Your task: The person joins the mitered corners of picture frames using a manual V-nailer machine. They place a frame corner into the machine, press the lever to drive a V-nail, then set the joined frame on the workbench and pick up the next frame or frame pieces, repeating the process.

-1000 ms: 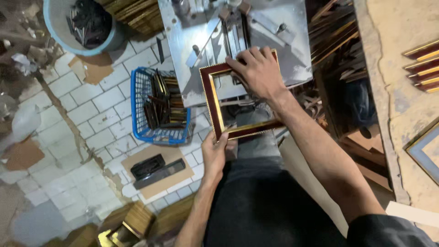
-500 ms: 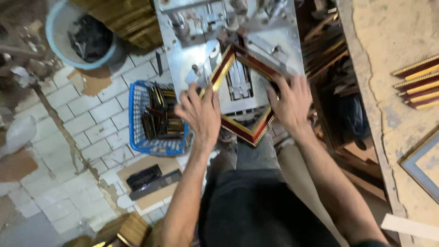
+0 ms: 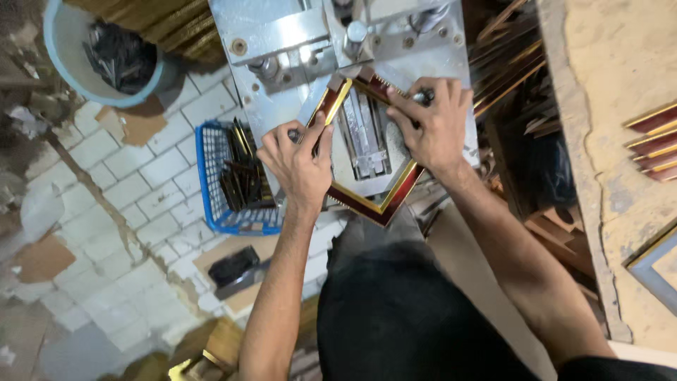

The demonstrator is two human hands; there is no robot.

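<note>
A dark red picture frame with a gold inner edge (image 3: 384, 204) lies diamond-wise on the grey metal machine table (image 3: 282, 106), its far corner pushed under the machine's clamp head (image 3: 356, 32). My left hand (image 3: 296, 159) grips the frame's left side. Gripping the right side near the top corner is my right hand (image 3: 430, 127). Both hands press the frame flat against the machine.
A blue plastic basket (image 3: 211, 176) of dark short moulding pieces sits on the tiled floor left of the machine. A blue bucket (image 3: 106, 56) stands at the upper left. Stacked mouldings lie to the right, beside a worn wooden bench (image 3: 620, 141) with frame strips.
The frame was square-on with my left hand at its near edge; it has been turned diamond-wise and pushed up into the machine, with both hands now on its two sides.
</note>
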